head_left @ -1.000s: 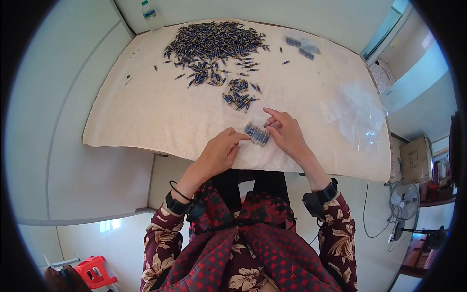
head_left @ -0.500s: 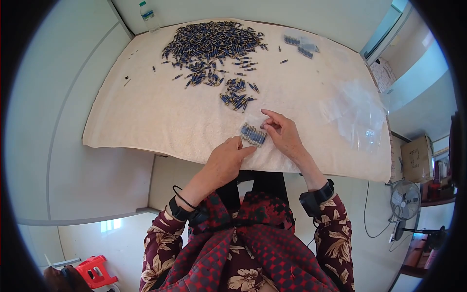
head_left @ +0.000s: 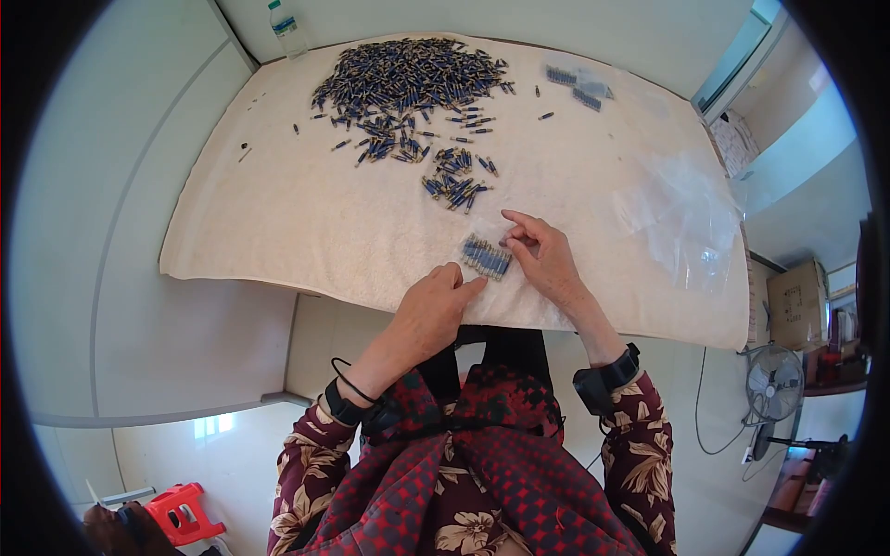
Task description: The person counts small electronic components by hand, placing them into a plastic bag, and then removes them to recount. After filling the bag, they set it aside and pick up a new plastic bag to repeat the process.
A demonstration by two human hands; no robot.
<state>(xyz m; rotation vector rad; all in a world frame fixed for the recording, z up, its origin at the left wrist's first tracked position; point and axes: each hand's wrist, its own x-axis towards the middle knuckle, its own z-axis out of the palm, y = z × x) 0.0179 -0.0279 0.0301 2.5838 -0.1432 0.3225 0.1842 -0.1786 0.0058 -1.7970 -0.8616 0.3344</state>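
the left hand (head_left: 431, 310) lies palm down on the near edge of the cream towel (head_left: 278, 222). its fingers are held together and stretched forward, so the fingertips (head_left: 468, 283) touch the near left corner of a small clear packet (head_left: 487, 257). nothing is clasped in it; it presses flat.

the right hand (head_left: 547, 259) sits just to the right of the packet, forefinger extended and the other fingers curled inward. its thumb and bent fingers meet at the packet's right end, touching the clear edge. whether they truly pinch the plastic or only rest on it cannot be told from here.

the packet lies flat on the towel between the two hands, near the front edge, and holds a neat row of small blue-and-dark cylindrical pieces side by side.

just beyond it is a small loose cluster (head_left: 454, 185) of the same pieces. farther back a large heap (head_left: 408, 79) spreads over the far part of the towel, with strays scattered around it. two filled packets (head_left: 575, 85) lie at the far right, well apart from the hands. empty clear bags (head_left: 681, 218) rest on the right side of the towel. a water bottle (head_left: 287, 28) stands at the far left corner.
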